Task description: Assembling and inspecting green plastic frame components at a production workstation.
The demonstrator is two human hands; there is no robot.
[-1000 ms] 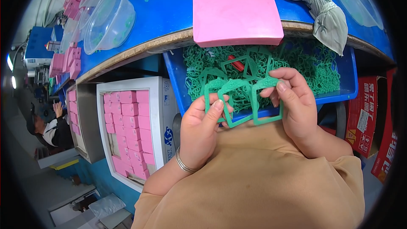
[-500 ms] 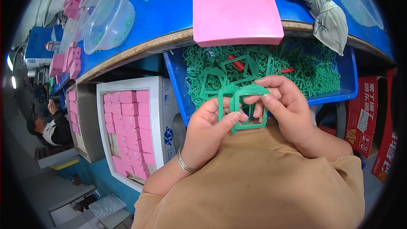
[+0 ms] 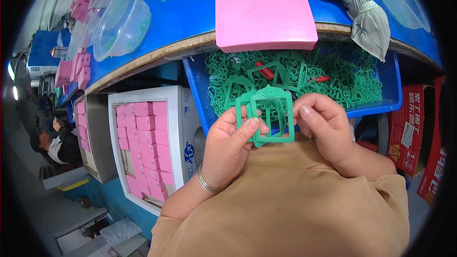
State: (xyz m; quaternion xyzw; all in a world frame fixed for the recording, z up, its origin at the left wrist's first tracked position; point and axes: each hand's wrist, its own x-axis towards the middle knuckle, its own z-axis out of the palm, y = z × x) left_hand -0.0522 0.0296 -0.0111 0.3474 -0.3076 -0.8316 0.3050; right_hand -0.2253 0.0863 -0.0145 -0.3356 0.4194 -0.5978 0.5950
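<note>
My left hand (image 3: 229,135) pinches a small stack of thin green rectangular frames (image 3: 291,123) between thumb and fingers. Each frame is an open window with rounded corners, and the front one has a raised, bumpy top edge. Just past the frames' right side is my right hand (image 3: 328,121), its fingers curled and the thumb bent against them. Whether anything small sits in that pinch is hidden. Behind both hands, a blue bin (image 3: 397,96) holds a tangle of green rubbery scraps (image 3: 352,85), a few loose frames and red-handled tools (image 3: 265,70).
A pink block (image 3: 265,12) rests at the edge of the blue table (image 3: 183,7). Beside it lies a knotted grey cloth bag (image 3: 369,19). Clear plastic tubs (image 3: 124,24) stand left. A white box (image 3: 178,128) holds pink blocks; red cartons (image 3: 409,133) stand right. Another person (image 3: 64,143) sits far left.
My right hand has let go of the frames and drawn slightly right. The frames, still in my left hand, have shifted left and up, with the front one turned flatter to view.
</note>
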